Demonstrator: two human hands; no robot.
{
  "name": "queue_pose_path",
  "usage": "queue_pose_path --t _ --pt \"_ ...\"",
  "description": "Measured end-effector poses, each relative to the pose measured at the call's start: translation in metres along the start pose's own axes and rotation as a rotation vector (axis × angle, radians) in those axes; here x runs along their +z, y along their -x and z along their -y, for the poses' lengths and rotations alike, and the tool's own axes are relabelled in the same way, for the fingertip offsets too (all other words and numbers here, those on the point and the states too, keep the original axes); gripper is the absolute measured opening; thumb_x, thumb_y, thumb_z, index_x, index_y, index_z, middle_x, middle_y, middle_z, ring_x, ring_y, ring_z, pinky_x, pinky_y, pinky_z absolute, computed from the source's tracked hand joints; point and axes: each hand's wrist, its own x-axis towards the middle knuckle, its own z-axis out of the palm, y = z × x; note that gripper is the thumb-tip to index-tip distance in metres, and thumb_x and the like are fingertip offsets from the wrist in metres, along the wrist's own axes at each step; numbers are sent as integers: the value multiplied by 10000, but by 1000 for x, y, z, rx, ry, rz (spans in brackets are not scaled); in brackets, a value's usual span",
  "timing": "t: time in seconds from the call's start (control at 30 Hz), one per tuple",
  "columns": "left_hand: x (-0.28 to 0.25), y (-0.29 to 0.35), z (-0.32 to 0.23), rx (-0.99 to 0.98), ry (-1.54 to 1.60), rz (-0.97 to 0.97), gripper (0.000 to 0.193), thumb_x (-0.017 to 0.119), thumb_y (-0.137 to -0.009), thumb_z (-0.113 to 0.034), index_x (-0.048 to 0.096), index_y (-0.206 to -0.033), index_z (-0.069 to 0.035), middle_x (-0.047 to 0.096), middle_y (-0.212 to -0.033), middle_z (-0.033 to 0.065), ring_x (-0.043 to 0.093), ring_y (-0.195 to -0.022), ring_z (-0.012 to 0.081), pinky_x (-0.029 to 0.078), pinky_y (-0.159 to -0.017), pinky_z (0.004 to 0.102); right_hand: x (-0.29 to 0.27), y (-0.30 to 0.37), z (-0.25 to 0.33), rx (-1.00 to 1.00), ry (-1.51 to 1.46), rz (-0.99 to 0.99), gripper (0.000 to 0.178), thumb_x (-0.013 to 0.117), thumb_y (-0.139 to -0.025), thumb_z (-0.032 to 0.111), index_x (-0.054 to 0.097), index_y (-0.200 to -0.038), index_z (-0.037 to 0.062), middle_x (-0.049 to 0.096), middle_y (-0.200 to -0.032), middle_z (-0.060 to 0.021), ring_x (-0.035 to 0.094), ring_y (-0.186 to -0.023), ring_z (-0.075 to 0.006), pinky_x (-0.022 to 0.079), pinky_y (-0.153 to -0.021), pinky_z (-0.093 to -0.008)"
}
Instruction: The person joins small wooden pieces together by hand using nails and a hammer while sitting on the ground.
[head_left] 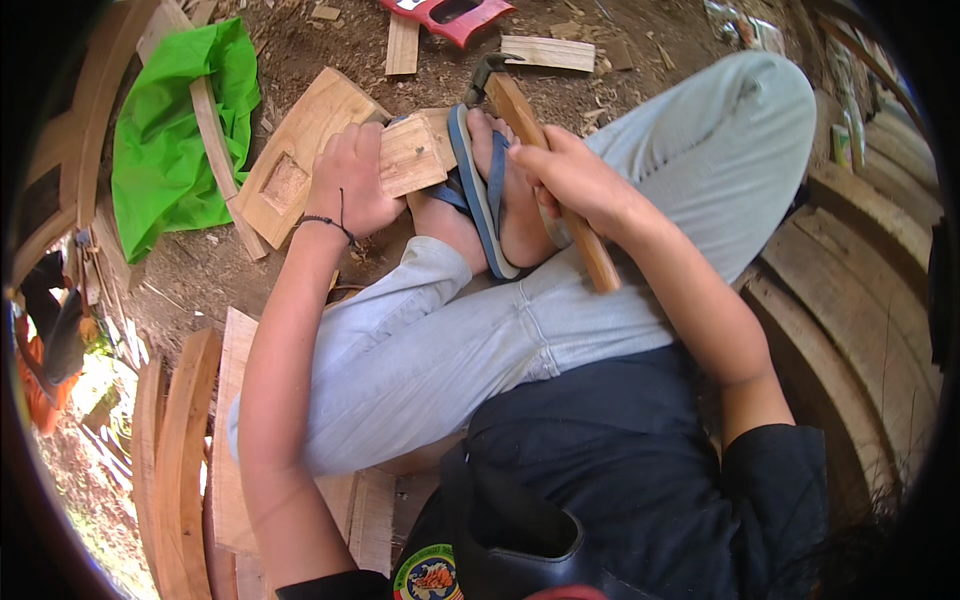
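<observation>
My left hand [352,185] is closed on a short, pale wooden block [412,158] with a small dark spot on its face; the fingertips are partly hidden. Under and beyond it lies a longer wooden board [312,140] with a rectangular recess cut in it. In my right hand [575,180] is a claw hammer [518,108], gripped around its wooden handle. Its dark metal head points away from me, raised near my sandalled foot [505,200]. The hammer head and the block are apart.
A green cloth or bag [180,135] lies at the left, with a thin wooden strip [212,130] across it. Beyond my feet are a red plastic-handled tool [455,18] and a wood offcut [548,52] on dirt. Curved timbers [185,460] stand lower left; planks [840,320] lie right.
</observation>
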Motion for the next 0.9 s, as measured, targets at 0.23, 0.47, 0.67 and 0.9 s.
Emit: queue_pose_path --t 0.23,0.47,0.67,0.9 --pt "5 -1 3 -40 -23 39 657 760 -535 -190 487 -1110 -23 570 -997 232 556 -971 437 477 -836 510 -2 -9 -8 -39 311 -17 573 599 -806 380 652 -962 -169 693 -815 -256 706 -768 -361 555 -698 -410" --pt "-1 10 -37 -172 -104 -122 537 746 -574 -210 511 -1026 -40 595 -990 222 575 -945 425 492 -823 509 4 -8 -10 -148 635 -138 613 595 -871 387 512 -1166 -144 677 -823 -246 683 -626 -294 534 -563 -393" --pt "-20 -3 -48 -112 -236 20 462 692 -564 -186 525 -979 -69 622 -910 155 623 -866 354 513 -743 491 12 -11 -22 -204 746 -229 594 606 -877 343 495 -1220 -129 670 -1011 -322 667 -983 -442 518 -863 -490" --pt "-34 -11 -61 -42 -373 80 570 737 -581 -261 535 -1069 -47 625 -948 179 633 -898 378 512 -786 473 21 -5 -33 -532 1125 -482 559 704 -815 285 536 -1287 35 605 -1136 -236 601 -1037 -426 527 -804 -517"
